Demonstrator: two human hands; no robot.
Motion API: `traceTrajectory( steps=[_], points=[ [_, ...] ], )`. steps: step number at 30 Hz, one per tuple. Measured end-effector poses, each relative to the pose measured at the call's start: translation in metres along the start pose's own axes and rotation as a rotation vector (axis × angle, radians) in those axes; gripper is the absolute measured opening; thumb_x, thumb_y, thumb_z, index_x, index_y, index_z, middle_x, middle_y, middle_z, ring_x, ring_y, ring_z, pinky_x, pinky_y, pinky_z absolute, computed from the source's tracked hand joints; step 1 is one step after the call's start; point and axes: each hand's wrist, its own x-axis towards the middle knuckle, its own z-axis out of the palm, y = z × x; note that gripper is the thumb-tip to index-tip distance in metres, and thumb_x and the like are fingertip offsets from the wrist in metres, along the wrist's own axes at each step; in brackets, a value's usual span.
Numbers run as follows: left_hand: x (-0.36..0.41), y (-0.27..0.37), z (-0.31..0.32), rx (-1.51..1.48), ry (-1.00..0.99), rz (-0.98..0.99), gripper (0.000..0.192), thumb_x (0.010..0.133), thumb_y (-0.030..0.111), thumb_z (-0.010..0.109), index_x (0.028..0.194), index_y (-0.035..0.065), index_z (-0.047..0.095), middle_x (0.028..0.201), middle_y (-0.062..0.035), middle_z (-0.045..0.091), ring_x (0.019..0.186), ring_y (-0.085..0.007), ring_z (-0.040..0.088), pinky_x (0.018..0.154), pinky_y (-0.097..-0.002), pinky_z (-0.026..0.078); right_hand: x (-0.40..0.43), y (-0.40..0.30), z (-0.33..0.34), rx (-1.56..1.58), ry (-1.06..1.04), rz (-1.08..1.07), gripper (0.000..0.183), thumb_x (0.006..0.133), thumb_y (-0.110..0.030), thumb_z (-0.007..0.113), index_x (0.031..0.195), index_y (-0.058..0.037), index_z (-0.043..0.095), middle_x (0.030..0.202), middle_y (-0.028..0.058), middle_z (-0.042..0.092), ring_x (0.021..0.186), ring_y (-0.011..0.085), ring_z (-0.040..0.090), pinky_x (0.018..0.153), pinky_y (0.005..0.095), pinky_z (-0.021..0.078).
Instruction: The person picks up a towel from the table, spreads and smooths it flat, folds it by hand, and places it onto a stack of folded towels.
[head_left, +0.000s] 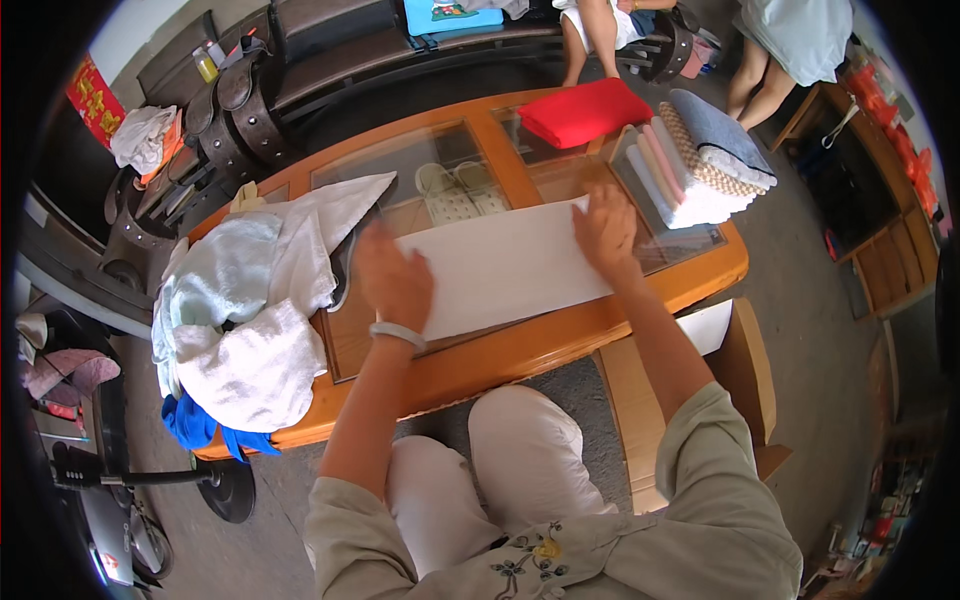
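A white cloth (506, 266) lies flat as a long strip on the glass-topped wooden table (517, 341). At its left end is my left hand (394, 274), blurred, the thumb apart from the fingers and nothing visible in it. My right hand (606, 229) is over the cloth's right end, thumb at the far edge; blurred fingertips hide whether it grips the fabric. To the left, a loose heap of white and pale green cloths (247, 300) spreads over the table end. A stack of folded towels (697, 161) stands right of my right hand, with a folded red cloth (585, 112) beyond.
Blue fabric (187, 424) hangs at the table's left corner. An open cardboard box (750, 360) stands by my right forearm. Pale clogs (457, 195) show through the glass. A dark bench (341, 64) runs behind, with two people's legs (592, 37) at upper right.
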Motion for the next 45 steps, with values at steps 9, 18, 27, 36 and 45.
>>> traceTrajectory(
  steps=[9,18,27,36,45],
  points=[
    [-0.029,0.011,0.005,-0.054,-0.396,0.356,0.053,0.094,0.037,0.052,0.141,0.0139,0.045,0.15,-0.0146,0.036,0.14,-0.0369,0.029,0.114,-0.0518,0.022,-0.074,-0.056,0.014,0.173,-0.165,-0.597,0.054,0.096,-0.044,0.045,0.142,-0.0151,0.044,0.148,0.0097,0.04,0.139,0.0322,0.032,0.114,0.0507,0.0224],
    [-0.026,-0.008,0.007,0.062,-0.367,0.031,0.063,0.095,0.049,0.046,0.144,0.0108,0.042,0.152,-0.0229,0.029,0.142,-0.04,0.023,0.116,-0.0494,0.015,-0.054,0.017,-0.002,0.012,-0.317,-0.193,0.066,0.096,-0.055,0.04,0.15,-0.0174,0.03,0.157,0.0133,0.022,0.144,0.0361,0.02,0.116,0.0513,0.0167],
    [-0.028,-0.007,0.009,0.117,-0.376,-0.027,0.067,0.095,0.051,0.042,0.145,0.0065,0.039,0.153,-0.0258,0.024,0.144,-0.041,0.018,0.117,-0.0498,0.012,-0.049,-0.066,0.019,0.034,-0.077,-0.507,0.055,0.096,-0.037,0.049,0.141,-0.0069,0.042,0.153,0.0124,0.031,0.144,0.0317,0.022,0.115,0.0547,0.0151],
    [-0.027,-0.005,0.009,0.097,-0.332,0.003,0.066,0.094,0.05,0.045,0.143,0.0058,0.042,0.152,-0.0258,0.027,0.143,-0.0414,0.02,0.116,-0.0506,0.015,-0.021,-0.005,0.034,-0.148,-0.257,-0.338,0.061,0.099,-0.05,0.035,0.147,-0.012,0.036,0.153,0.0141,0.032,0.144,0.0296,0.025,0.116,0.0488,0.019],
    [-0.015,0.062,0.032,0.106,-0.365,0.191,0.065,0.094,0.044,0.05,0.141,-0.0002,0.04,0.151,-0.0225,0.03,0.141,-0.0414,0.025,0.113,-0.0542,0.02,-0.021,0.005,0.028,-0.03,-0.244,-0.251,0.057,0.098,-0.045,0.039,0.144,-0.0106,0.039,0.152,0.0131,0.032,0.144,0.0291,0.025,0.116,0.0453,0.0214]
  ],
)
